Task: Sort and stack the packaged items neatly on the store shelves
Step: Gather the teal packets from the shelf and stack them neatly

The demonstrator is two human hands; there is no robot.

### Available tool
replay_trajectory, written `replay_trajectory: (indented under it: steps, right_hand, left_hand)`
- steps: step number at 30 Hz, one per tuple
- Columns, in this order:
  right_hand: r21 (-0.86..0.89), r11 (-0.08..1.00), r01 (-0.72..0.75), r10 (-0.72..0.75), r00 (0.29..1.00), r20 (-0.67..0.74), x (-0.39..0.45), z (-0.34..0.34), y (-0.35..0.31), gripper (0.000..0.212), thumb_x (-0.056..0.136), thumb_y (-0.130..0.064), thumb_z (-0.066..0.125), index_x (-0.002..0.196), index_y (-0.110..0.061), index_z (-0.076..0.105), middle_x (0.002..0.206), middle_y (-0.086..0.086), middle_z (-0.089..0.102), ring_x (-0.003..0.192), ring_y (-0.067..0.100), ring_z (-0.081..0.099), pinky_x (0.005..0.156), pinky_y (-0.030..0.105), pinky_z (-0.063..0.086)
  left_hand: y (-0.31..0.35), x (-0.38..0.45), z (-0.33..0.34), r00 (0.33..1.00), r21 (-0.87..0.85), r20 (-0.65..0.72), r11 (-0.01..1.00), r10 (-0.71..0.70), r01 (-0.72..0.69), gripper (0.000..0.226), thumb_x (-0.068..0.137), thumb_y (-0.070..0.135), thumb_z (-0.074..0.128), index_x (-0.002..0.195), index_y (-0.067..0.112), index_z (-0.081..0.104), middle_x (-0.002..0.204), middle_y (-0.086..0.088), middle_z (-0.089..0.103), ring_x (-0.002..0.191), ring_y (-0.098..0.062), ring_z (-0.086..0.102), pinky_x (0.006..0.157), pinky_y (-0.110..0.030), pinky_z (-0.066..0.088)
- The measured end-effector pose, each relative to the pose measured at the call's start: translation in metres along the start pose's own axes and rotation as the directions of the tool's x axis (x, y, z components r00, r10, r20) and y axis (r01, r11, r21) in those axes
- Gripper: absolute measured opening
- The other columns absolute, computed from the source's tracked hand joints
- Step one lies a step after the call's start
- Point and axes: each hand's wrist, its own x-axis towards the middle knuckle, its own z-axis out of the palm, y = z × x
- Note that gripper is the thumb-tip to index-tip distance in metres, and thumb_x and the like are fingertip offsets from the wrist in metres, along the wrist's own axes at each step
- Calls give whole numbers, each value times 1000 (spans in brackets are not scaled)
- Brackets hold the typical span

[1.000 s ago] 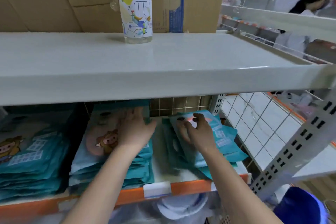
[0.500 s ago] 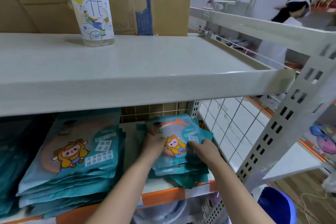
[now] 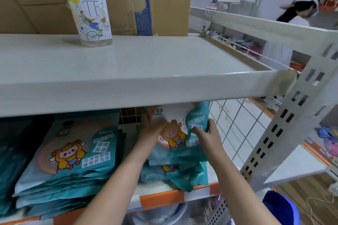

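Single head-worn wide-angle view, looking forward and down from close in front of the upper shelf (image 3: 128, 71). Near enough to see under its front edge onto the lower shelf (image 3: 175, 197). Aisle off to the right.

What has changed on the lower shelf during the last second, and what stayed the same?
The left hand left the middle stack and joined the right hand on the right stack. Both now hold its top packet, tilted up at the back. The middle stack and the bottle stayed put.
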Motion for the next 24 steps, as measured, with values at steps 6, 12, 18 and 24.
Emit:
replay_trajectory:
  steps: [6, 12, 18, 24]
  right_hand:
    - [139, 990, -4, -10, 994, 105, -6, 11, 12, 43, 83, -4, 64, 117, -22, 47, 107, 0, 62, 98, 10, 59, 82, 28, 50]
    - [42, 999, -17, 12, 994, 106, -10, 13, 29, 41, 87, -20, 64, 122, -28, 44, 109, -7, 60, 101, 16, 57, 76, 25, 45]
    - [-156, 986, 67, -68, 998, -5, -11, 7, -8, 41, 87, -39, 62, 120, -20, 46, 100, -7, 60, 92, 15, 63, 78, 35, 52]
    - [-153, 988, -1, 16, 995, 101, -20, 32, -57, 17, 96, -33, 39, 96, -28, 55, 97, 4, 68, 88, 24, 66, 89, 43, 51]
  left_hand:
    - [-15, -6, -12, 999, 80, 28, 997, -25, 22, 97, 76, 30, 76, 150, 28, 14, 147, 4, 37, 132, -18, 39, 105, -38, 38]
    - [-48, 4, -12, 995, 183, 46, 980, -92, 82, 102, 57, 64, 78, 140, 27, 34, 134, 6, 54, 119, -13, 54, 102, -38, 45]
    - [1, -14, -12, 998, 316, -49, 947, -47, 60, 65, 85, 44, 66, 131, 11, 35, 121, -1, 55, 92, -14, 54, 76, -27, 46]
    - [60, -29, -66, 996, 488, -78, 870, -36, 70, 23, 97, 39, 47, 106, 18, 47, 85, 6, 49, 67, -6, 46, 58, -22, 40]
